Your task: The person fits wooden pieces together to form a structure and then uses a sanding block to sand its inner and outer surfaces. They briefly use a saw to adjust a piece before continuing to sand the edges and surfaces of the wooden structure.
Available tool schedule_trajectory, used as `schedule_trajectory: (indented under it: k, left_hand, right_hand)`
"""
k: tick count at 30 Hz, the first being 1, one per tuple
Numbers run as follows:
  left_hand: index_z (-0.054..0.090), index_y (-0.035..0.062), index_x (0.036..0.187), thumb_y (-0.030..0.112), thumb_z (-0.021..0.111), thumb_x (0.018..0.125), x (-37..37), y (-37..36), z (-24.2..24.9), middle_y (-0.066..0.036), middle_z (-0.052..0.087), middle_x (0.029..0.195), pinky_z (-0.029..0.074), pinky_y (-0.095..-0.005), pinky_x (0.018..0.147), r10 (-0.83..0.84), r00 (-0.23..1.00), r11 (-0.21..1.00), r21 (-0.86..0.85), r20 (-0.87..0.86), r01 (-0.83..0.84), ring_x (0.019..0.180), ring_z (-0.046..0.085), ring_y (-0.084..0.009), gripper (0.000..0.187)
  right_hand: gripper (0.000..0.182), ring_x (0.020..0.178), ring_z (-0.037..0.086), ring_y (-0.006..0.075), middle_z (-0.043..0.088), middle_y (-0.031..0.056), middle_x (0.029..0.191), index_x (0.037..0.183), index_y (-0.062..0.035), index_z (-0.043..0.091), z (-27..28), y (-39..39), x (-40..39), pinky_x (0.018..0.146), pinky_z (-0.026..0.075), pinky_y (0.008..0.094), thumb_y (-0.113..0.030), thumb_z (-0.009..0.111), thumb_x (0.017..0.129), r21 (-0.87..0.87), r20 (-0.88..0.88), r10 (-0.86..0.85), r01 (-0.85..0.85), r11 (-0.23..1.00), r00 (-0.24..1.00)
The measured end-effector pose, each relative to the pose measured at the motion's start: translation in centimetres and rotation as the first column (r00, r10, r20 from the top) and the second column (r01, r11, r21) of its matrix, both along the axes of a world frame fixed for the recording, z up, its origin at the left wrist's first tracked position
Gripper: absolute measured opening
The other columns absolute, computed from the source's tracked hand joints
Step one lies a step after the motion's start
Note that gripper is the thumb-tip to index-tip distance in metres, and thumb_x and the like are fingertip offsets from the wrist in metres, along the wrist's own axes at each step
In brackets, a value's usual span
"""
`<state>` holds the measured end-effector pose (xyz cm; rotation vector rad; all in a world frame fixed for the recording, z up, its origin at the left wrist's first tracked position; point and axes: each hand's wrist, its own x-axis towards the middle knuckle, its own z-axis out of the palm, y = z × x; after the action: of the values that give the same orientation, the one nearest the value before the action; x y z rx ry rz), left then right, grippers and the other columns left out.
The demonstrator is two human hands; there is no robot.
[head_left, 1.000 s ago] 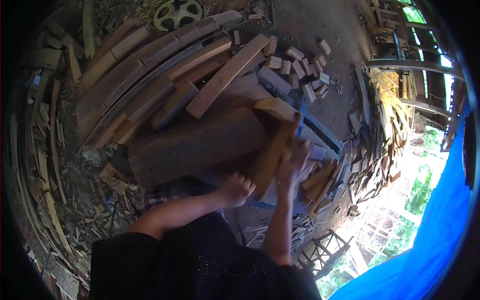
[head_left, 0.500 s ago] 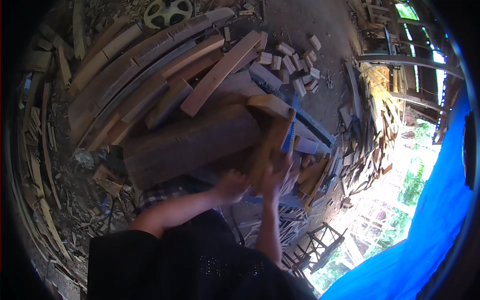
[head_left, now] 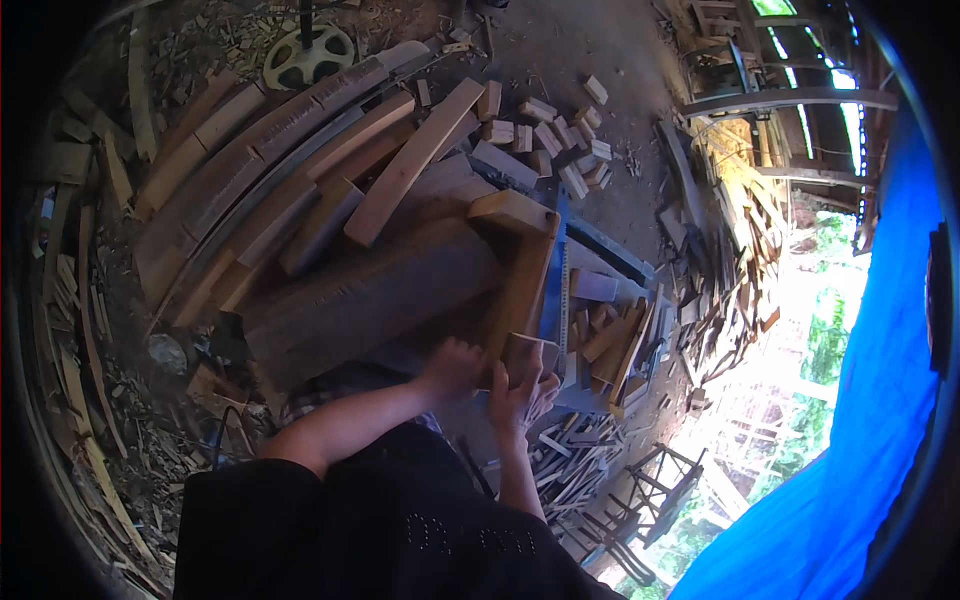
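Our right hand (head_left: 520,395) pinches the block (head_left: 531,350) between thumb and fingers, beside the beam (head_left: 524,282) ahead of it, seemingly to keep it aligned. Our left hand (head_left: 453,368) blurs nearby; we cannot tell its grip.

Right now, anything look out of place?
Small wood blocks lie strewn at mixed angles on the ground, upper centre, unlike the long beams lined up roughly side by side to their left.
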<state>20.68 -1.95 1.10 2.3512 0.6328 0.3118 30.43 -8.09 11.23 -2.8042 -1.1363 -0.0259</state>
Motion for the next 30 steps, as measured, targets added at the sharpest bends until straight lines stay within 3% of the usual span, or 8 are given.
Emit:
schedule_trajectory:
  k: [2,4,8,12,16,18,26,30]
  left_hand:
    - [0.065,0.011,0.097,0.028,0.081,0.066,-0.2,0.3,0.3,-0.009,0.067,0.094,0.045,-0.0444,0.081,-0.013,0.999,1.0,0.0,0.032,0.013,0.089,0.065,-0.0281,0.039]
    - [0.066,0.0119,0.097,0.029,0.081,0.065,-0.4,1.2,1.7,-0.009,0.067,0.093,0.045,-0.0442,0.08,-0.028,1.0,0.999,-0.021,-0.007,0.028,0.089,0.065,-0.0277,0.039]
    - [0.066,0.0138,0.094,0.028,0.082,0.064,-0.7,1.3,2.6,-0.008,0.066,0.088,0.046,-0.0427,0.078,-0.033,0.999,0.999,-0.007,-0.009,0.033,0.087,0.066,-0.0267,0.036]
    - [0.065,0.0125,0.099,0.03,0.077,0.071,-0.6,1.3,2.6,-0.01,0.065,0.088,0.046,-0.0435,0.075,-0.089,0.996,0.996,0.021,-0.015,0.09,0.083,0.065,-0.0281,0.035]
    - [0.065,0.0122,0.097,0.03,0.076,0.072,-0.6,1.4,2.0,-0.01,0.065,0.087,0.046,-0.0448,0.074,-0.044,0.997,0.999,0.025,0.063,0.042,0.08,0.064,-0.0298,0.033]
    - [0.064,0.0121,0.097,0.029,0.076,0.072,-0.6,1.3,2.0,-0.01,0.064,0.087,0.046,-0.0453,0.074,-0.03,0.997,0.999,0.026,0.074,0.028,0.08,0.064,-0.03,0.033]
    - [0.065,0.015,0.099,0.032,0.077,0.07,-0.6,1.9,3.5,-0.009,0.064,0.087,0.047,-0.045,0.072,-0.064,0.998,0.996,0.061,-0.018,0.065,0.082,0.065,-0.0293,0.035]
    - [0.065,0.0146,0.1,0.032,0.077,0.071,-0.6,1.8,3.2,-0.009,0.064,0.088,0.046,-0.0449,0.072,-0.097,0.995,0.993,0.066,-0.033,0.099,0.082,0.065,-0.0282,0.036]
  right_hand:
    - [0.08,0.122,0.044,0.0507,0.045,0.0339,0.129,0.153,-0.0323,0.037,0.3,1.9,0.6,0.097,0.035,0.0626,-0.046,0.071,0.082,-0.079,-0.09,-0.08,0.073,0.994,0.993]
    - [0.08,0.127,0.041,0.0517,0.042,0.0361,0.135,0.153,-0.0322,0.035,-1.0,7.3,4.0,0.1,0.034,0.0626,-0.046,0.071,0.083,-0.033,0.099,0.019,-0.016,0.999,0.995]
    - [0.076,0.128,0.041,0.0525,0.043,0.0364,0.135,0.153,-0.0351,0.034,-1.7,19.1,12.7,0.1,0.034,0.0638,-0.05,0.066,0.086,0.146,-0.141,-0.082,0.103,0.984,0.987]
    - [0.077,0.118,0.045,0.0505,0.045,0.0336,0.128,0.154,-0.0347,0.033,-3.3,15.0,11.0,0.097,0.035,0.0622,-0.049,0.066,0.086,0.114,0.073,0.05,-0.059,0.992,0.996]
    - [0.079,0.116,0.044,0.051,0.041,0.0342,0.128,0.157,-0.0351,0.029,1.0,2.8,2.0,0.098,0.032,0.062,-0.042,0.066,0.087,-0.081,-0.185,-0.064,0.05,0.995,0.981]
    - [0.078,0.118,0.042,0.0536,0.037,0.0353,0.131,0.157,-0.0347,0.028,0.6,-0.3,-0.9,0.097,0.032,0.0626,-0.04,0.065,0.088,-0.084,-0.115,-0.051,0.042,0.996,0.992]
    - [0.073,0.119,0.044,0.0488,0.04,0.0313,0.131,0.153,-0.0353,0.033,-0.6,19.1,9.3,0.095,0.035,0.0635,-0.041,0.067,0.088,0.095,-0.033,-0.121,0.124,0.988,0.992]
    - [0.075,0.119,0.044,0.0473,0.042,0.0306,0.13,0.153,-0.0356,0.033,0.6,17.4,8.7,0.095,0.035,0.061,-0.043,0.068,0.087,0.094,-0.046,-0.093,0.097,0.991,0.995]
